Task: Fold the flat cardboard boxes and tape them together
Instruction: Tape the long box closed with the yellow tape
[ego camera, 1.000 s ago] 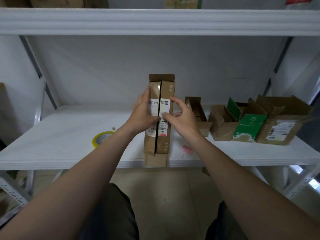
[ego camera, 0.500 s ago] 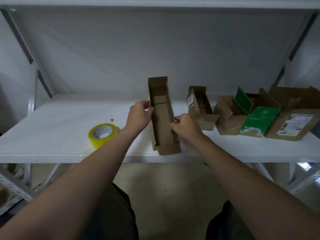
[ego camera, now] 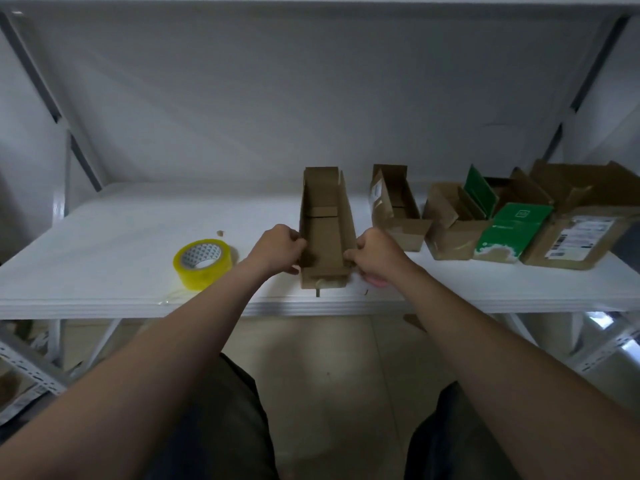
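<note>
Here the left hand [ego camera: 282, 247] grips the left wall of the open box [ego camera: 325, 237] on the shelf [ego camera: 104, 271], and the right hand [ego camera: 375, 254] grips its right wall; tape [ego camera: 202, 263] lies left.

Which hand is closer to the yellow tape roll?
Left. The left hand grips the long box by its left wall, just right of the tape roll; the right hand grips the opposite wall.

Fingertips of left hand [ego camera: 280, 247] and right hand [ego camera: 375, 252] lost against long open box [ego camera: 327, 244] walls. Pink object [ego camera: 376, 282] at shelf [ego camera: 104, 271] front edge mostly under right hand; kind unclear. Label [ego camera: 580, 237] print unreadable; far-right carton [ego camera: 554, 252] cropped by frame.
</note>
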{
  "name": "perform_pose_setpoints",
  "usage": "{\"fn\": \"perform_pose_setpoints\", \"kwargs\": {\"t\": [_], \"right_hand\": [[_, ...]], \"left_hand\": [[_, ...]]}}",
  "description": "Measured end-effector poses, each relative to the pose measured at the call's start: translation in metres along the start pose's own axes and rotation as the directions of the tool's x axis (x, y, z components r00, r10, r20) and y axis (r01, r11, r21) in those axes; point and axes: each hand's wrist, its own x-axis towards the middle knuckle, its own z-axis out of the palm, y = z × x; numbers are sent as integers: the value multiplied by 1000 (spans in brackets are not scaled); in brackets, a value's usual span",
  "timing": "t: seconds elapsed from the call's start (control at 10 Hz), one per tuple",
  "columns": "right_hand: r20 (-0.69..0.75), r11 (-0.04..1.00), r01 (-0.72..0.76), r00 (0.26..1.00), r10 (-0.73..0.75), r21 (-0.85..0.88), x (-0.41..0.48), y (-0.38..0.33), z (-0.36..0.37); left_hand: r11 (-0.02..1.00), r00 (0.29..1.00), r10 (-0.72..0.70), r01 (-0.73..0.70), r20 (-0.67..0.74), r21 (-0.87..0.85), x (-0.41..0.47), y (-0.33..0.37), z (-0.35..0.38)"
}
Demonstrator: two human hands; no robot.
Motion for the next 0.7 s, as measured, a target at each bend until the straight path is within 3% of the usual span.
{"fn": "perform_pose_setpoints", "kwargs": {"t": [0.1, 0.2, 0.3, 0.5, 0.6, 0.7], "right_hand": [[-1, 992, -75, 997, 76, 105, -3, 5, -2], [-44, 988, -109, 993, 114, 106, 10, 4, -5], [-97, 990, -125, 987, 132, 70, 33, -3, -17], [-177, 960, -115, 982, 70, -256, 76, -5, -16], [-165, 943, -56, 986, 2, -327, 90, 3, -9], [-138, 956, -14, 990, -28, -293, 96, 0, -12]], "left_hand": [[995, 997, 57, -52, -54, 87, 5, -5, 4], [997, 996, 56, -52, -74, 49, 21, 1, 5], [995, 995, 14, -24, -97, -94, 45, 15, 1], [1000, 995, -13, 15, -98, 23, 92, 33, 15], [997, 988, -45, 54, -146, 57, 102, 30, 28], [996, 985, -81, 83, -154, 9, 106, 33, 31]]}}
